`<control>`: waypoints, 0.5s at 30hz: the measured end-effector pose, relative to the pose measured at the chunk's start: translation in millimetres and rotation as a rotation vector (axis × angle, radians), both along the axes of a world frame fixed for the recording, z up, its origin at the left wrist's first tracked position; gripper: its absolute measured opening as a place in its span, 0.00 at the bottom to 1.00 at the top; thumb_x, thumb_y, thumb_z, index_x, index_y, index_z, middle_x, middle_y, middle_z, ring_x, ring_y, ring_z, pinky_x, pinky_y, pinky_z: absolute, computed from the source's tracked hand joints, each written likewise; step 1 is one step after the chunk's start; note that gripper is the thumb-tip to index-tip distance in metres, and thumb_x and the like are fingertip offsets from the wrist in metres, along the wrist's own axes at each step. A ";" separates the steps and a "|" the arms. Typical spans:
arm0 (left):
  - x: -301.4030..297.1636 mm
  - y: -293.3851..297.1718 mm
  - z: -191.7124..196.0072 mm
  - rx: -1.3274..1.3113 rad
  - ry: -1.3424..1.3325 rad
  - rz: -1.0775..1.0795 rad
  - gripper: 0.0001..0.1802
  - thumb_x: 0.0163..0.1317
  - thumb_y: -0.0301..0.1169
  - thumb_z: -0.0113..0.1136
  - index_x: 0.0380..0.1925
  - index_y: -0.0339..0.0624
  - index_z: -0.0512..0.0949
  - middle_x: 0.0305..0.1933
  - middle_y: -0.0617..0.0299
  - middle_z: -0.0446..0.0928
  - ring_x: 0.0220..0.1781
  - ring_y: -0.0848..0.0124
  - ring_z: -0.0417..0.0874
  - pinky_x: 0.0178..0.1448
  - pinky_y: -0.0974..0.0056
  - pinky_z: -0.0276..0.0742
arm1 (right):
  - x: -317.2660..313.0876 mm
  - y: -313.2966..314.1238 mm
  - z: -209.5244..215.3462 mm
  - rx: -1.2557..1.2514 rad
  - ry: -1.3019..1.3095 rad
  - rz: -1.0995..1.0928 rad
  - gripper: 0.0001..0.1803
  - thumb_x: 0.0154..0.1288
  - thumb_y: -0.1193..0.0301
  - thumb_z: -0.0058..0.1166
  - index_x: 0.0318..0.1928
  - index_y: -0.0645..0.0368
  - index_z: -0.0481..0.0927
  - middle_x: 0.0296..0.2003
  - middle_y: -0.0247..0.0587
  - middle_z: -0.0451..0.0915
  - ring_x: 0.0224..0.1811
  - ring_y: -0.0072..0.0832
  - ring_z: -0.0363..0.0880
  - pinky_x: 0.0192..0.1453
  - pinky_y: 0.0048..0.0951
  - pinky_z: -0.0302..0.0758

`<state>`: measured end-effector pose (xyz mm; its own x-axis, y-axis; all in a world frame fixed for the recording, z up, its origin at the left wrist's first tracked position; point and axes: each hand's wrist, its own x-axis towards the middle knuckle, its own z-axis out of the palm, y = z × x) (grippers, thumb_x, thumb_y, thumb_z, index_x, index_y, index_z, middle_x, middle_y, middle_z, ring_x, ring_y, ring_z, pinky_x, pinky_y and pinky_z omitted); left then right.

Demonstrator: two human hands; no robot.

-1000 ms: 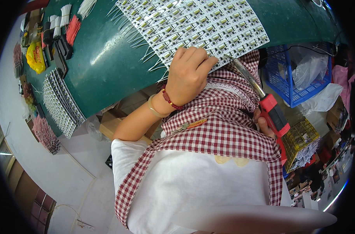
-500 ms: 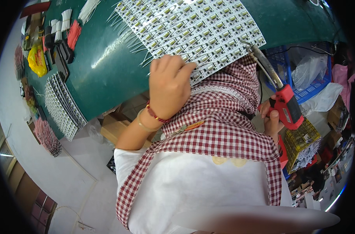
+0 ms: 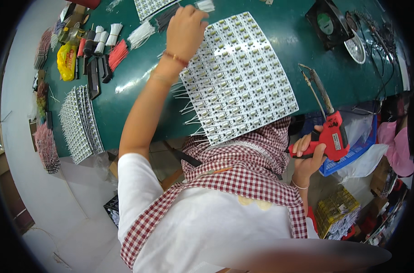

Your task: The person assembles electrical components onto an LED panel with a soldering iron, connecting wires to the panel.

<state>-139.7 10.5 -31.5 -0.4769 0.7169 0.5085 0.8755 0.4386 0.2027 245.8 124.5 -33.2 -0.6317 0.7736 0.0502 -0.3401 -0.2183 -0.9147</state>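
My right hand (image 3: 310, 152) is closed around the handle of a red soldering gun (image 3: 336, 136). Its metal shaft and thin side tube point up over the table, just right of a large sheet of small white circuit boards (image 3: 243, 77). White wires stick out along that sheet's left edge. Up at the sheet's far left corner is my left hand (image 3: 185, 32), its fingers curled. It lies beside a bundle of black wires (image 3: 166, 18) and a short bundle of white wires (image 3: 204, 5). The left fingertips are partly hidden, and whatever they hold cannot be made out.
The green table (image 3: 134, 68) carries red wires (image 3: 118, 55), stacked board sheets (image 3: 79, 125) and a yellow bag (image 3: 67, 61) at left. A black fan (image 3: 327, 25) and a metal dish (image 3: 355, 48) stand far right. A blue basket (image 3: 352, 148) is below the right edge.
My left hand has moved up and away from the sheet's near part to its far corner. The soldering gun tip now stands off the sheet. The view has shifted, showing more of the table.
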 end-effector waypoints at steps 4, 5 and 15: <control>-61.6 30.8 -27.2 -0.111 0.000 0.125 0.12 0.53 0.31 0.68 0.38 0.43 0.82 0.41 0.55 0.77 0.49 0.55 0.76 0.55 0.56 0.75 | -3.0 0.8 1.3 0.013 0.013 -0.015 0.29 0.75 0.53 0.43 0.59 0.69 0.61 0.20 0.37 0.68 0.15 0.21 0.64 0.21 0.24 0.67; -66.1 34.9 -30.3 -0.105 0.005 0.127 0.12 0.53 0.31 0.68 0.38 0.43 0.82 0.41 0.55 0.77 0.49 0.55 0.76 0.55 0.56 0.75 | -3.7 2.3 2.8 0.019 0.019 -0.013 0.29 0.75 0.53 0.43 0.59 0.69 0.61 0.20 0.37 0.68 0.15 0.21 0.64 0.21 0.24 0.67; -70.0 44.4 -44.4 -0.101 -0.081 0.151 0.09 0.53 0.34 0.68 0.31 0.42 0.82 0.39 0.55 0.77 0.49 0.54 0.76 0.53 0.55 0.75 | -20.4 15.5 5.7 0.001 -0.030 -0.041 0.26 0.75 0.54 0.44 0.57 0.66 0.63 0.21 0.35 0.68 0.16 0.19 0.62 0.22 0.22 0.65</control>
<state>-209.7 54.8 -75.9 -0.6194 0.6794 0.3934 0.7808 0.5854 0.2184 225.4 140.0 -27.4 -0.6006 0.7989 0.0326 -0.3210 -0.2036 -0.9249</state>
